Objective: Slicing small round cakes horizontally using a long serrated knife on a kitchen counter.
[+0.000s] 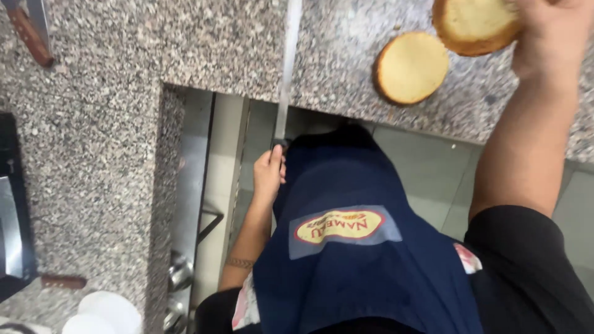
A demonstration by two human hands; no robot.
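My left hand [268,175] is shut on the dark handle of a long knife [286,80]. The blade points away from me, across the edge of the speckled granite counter [216,43]. My right hand [550,31] rests on a cut bun half [473,25] at the far right of the counter. A second bun half [411,67] lies cut side up just left of it, untouched. A navy apron [346,247] with an oval patch covers my front, between both arms.
Another knife with a wooden handle [28,31] lies at the counter's top left. A dark tray [9,198], a wooden handle [62,282] and white round containers [102,312] sit on the left. Metal pots [179,272] stand under the counter, and the floor [427,167] is tiled.
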